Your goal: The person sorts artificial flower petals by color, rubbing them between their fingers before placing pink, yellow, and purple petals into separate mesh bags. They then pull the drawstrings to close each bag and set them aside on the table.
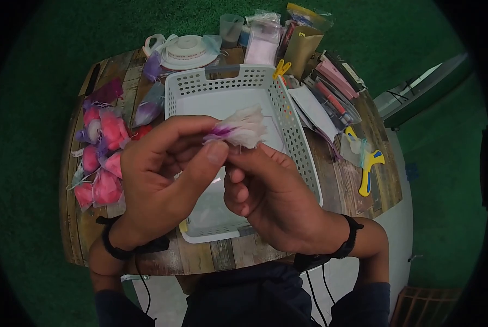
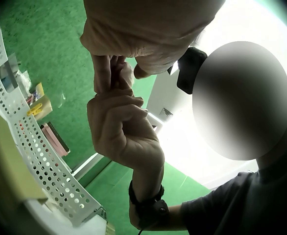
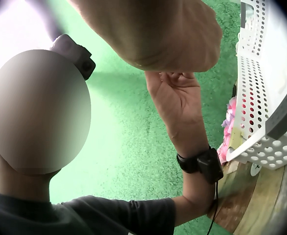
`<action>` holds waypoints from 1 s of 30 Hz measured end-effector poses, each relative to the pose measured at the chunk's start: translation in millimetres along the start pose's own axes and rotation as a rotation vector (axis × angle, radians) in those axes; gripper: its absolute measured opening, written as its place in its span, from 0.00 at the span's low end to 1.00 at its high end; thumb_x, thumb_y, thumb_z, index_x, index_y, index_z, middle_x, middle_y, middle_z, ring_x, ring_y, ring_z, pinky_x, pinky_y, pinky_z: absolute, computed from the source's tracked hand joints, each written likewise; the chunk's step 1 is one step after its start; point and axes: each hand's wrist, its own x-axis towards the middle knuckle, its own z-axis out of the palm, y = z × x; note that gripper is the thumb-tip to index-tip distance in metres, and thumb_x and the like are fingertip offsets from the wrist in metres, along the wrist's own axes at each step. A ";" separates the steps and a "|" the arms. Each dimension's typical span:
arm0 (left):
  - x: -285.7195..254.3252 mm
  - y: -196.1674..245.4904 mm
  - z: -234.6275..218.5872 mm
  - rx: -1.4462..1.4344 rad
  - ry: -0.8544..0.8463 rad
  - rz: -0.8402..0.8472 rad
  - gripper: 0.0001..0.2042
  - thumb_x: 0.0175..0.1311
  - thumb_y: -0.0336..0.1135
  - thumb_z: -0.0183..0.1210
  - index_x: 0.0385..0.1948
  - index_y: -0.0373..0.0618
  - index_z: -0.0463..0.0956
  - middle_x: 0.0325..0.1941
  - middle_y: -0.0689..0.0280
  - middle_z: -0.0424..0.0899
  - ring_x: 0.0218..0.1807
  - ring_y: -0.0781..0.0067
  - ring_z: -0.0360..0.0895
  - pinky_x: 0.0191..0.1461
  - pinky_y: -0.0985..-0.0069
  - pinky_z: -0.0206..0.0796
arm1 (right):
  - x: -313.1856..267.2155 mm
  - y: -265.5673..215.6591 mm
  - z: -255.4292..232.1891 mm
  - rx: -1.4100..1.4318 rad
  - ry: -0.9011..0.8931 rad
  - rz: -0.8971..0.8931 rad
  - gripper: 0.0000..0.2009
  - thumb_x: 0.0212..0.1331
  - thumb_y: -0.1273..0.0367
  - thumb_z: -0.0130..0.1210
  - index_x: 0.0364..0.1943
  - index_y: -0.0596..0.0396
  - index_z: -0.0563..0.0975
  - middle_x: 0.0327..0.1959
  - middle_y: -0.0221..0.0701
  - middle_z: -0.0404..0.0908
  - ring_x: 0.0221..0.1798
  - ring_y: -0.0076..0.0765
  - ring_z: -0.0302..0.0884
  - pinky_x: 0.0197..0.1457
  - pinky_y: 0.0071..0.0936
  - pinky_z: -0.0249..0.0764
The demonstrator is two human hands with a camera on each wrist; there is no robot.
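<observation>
A small bundle of thin white material with a purple patch [image 1: 241, 129] is held above the white basket [image 1: 208, 238]. The left hand [image 1: 165, 177] pinches its purple end between thumb and index finger. Close against it, the right hand [image 1: 279, 199] grips the lower side of the bundle, thumb up and the other fingers curled. Both wrist views show the hands meeting, the left hand [image 2: 153, 29] and the right hand [image 3: 153, 39] each large at the top; the bundle is hidden there.
Pink and purple pouches [image 1: 107, 185] lie left of the basket. Ribbon rolls [image 1: 187, 50], a clear cup [image 1: 231, 30] and packets [image 1: 263, 43] stand behind it. A yellow clip [image 1: 281, 69] sits on its rim; a yellow-blue tool [image 1: 368, 171] and a tray of stationery [image 1: 334, 103] lie right.
</observation>
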 end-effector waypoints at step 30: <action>8.9 -0.3 -7.4 0.021 0.085 0.067 0.11 0.67 0.25 0.58 0.49 0.31 0.75 0.40 0.58 0.86 0.40 0.75 0.83 0.43 0.75 0.82 | 55.4 -42.0 -91.3 -2.300 -0.150 0.013 0.13 0.54 0.63 0.62 0.29 0.60 0.78 0.27 0.45 0.81 0.35 0.52 0.81 0.42 0.41 0.76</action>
